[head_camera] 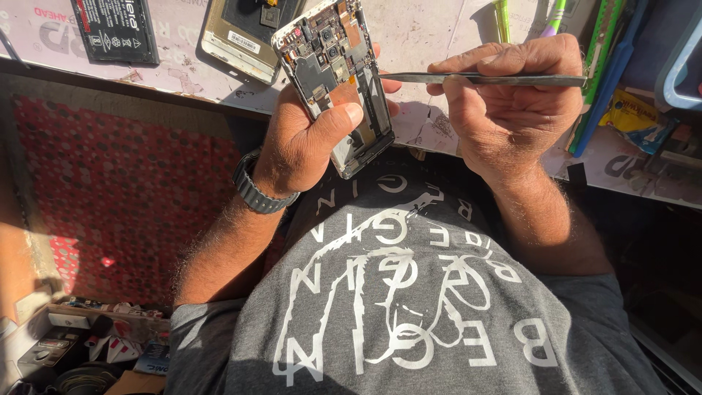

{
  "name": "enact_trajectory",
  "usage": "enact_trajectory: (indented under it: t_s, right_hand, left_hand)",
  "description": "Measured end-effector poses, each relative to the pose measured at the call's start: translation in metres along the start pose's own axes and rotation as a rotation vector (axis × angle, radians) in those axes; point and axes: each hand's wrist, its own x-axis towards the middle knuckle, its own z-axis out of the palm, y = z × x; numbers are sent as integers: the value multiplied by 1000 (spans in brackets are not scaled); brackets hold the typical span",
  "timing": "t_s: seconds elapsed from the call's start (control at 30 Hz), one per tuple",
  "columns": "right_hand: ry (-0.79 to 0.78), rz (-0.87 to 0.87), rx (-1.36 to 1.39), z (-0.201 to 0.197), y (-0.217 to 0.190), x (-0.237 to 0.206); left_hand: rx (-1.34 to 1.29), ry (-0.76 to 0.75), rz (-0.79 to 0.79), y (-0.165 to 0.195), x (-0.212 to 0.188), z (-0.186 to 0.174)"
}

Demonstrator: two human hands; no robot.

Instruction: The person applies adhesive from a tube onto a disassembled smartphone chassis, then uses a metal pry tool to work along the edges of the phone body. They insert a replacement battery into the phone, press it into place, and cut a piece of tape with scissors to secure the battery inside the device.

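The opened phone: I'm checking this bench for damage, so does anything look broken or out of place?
Nothing looks broken. The backless white-framed phone in the left hand shows bare circuit boards, and the right hand points thin metal tweezers at it. A black flat battery and a gold-rimmed back cover lie apart on the bench.

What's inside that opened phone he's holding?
Inside the opened phone you can see small camera parts and circuit pieces near the top, with the tweezers tip reaching in. The left hand's thumb covers the middle, so that part stays hidden.
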Motion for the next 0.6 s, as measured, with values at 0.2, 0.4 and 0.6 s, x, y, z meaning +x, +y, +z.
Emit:
enact_trajectory:
  t_s: [0.2, 0.4, 0.6]
  right_hand:
    - [10, -119, -57, 2, 2, -1]
    - [-4, -169, -102, 2, 8, -4]
    - [14, -123, -121, 3, 9, -5]
  left_hand:
    - [67, 33, -14, 3, 2, 6]
    - [104, 58, -16, 4, 0, 9]
    - [127, 58, -25, 9, 0, 12]
